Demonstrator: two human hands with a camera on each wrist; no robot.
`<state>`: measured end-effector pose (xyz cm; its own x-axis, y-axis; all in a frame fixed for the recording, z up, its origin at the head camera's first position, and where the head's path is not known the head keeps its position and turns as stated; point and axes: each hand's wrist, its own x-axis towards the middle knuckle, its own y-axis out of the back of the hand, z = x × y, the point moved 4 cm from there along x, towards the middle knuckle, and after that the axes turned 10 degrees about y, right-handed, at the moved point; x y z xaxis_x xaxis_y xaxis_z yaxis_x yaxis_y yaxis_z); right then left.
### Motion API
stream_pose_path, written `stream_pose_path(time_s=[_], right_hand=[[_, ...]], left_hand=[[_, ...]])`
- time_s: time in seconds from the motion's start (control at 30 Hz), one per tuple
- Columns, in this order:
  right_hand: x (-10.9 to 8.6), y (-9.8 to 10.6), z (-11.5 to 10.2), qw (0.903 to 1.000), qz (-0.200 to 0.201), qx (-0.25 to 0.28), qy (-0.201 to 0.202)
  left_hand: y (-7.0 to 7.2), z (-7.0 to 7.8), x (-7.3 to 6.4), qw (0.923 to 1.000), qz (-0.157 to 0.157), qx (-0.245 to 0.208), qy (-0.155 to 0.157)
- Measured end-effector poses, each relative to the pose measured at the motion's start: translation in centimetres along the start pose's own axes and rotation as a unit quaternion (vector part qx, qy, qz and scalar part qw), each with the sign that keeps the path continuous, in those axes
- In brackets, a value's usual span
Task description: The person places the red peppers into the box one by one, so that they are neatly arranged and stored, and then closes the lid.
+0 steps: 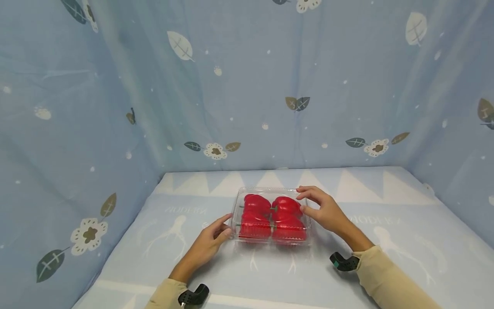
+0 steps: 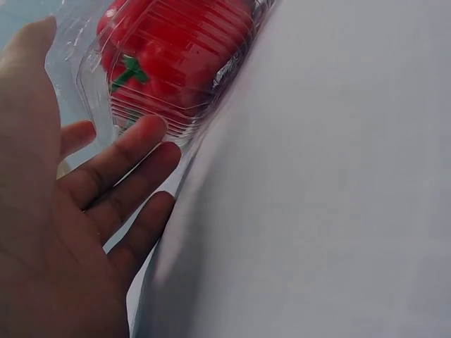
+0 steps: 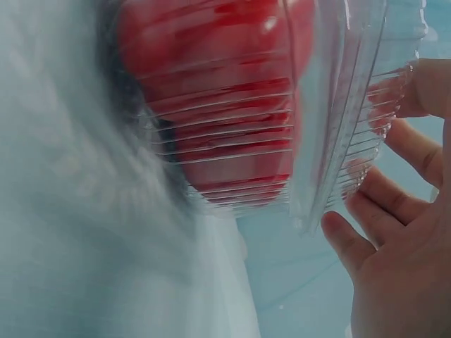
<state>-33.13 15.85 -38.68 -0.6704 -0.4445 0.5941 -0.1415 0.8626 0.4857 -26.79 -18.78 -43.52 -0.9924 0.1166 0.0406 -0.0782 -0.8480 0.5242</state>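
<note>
A clear plastic clamshell box [image 1: 251,241] sits on the cloth in the head view, its lid down over several red bell peppers [image 1: 255,218] with green stems. My left hand [image 1: 208,243] is at the box's left side, fingers extended. In the left wrist view, the fingertips [image 2: 151,130] reach the ribbed wall beside a pepper [image 2: 169,63]; whether they press on it I cannot tell. At the far right corner, my right hand [image 1: 322,210] has its fingers spread over the lid. The right wrist view shows its fingers [image 3: 384,204] against the lid's ribbed side [image 3: 363,151].
A pale blue and white patterned cloth [image 1: 162,240] covers the table. Blue curtains with leaf and flower prints [image 1: 247,86] enclose the back and both sides. A black wrist device [image 1: 194,295] sits at the left cuff, another black device [image 1: 344,262] at the right.
</note>
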Motion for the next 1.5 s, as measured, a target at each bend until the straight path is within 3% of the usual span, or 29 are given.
stream_pose_path(time_s=[0.2,0.4,0.73,0.93,1.13,1.33,1.5], right_hand=[[-0.5,0.3,-0.2,0.9973,0.036,0.065,-0.002],[-1.1,0.8,-0.1,0.9903,0.063,0.120,-0.032],[-3.1,1.4,0.9,0.9886,0.067,0.067,-0.117],[-3.4,1.0,0.6,0.9878,0.068,0.058,-0.128],[-3.9,0.9,0.4,0.9856,0.071,0.029,-0.151],[-4.5,0.7,0.2,0.9832,0.058,0.056,-0.164],[-5.0,0.4,0.2,0.9816,0.028,0.072,-0.175]], left_hand=[[-0.3,0.3,0.0,0.9993,-0.016,-0.031,0.010],[-0.3,0.4,-0.1,0.9983,-0.033,-0.048,0.003],[-0.8,0.6,-0.1,0.9913,-0.068,-0.107,-0.036],[-0.9,0.4,-0.1,0.9838,-0.084,-0.156,-0.026],[-1.0,0.6,-0.1,0.9783,-0.092,-0.180,-0.048],[-1.1,0.9,0.0,0.9764,-0.089,-0.191,-0.050],[-1.0,0.9,-0.1,0.9757,-0.084,-0.200,-0.030]])
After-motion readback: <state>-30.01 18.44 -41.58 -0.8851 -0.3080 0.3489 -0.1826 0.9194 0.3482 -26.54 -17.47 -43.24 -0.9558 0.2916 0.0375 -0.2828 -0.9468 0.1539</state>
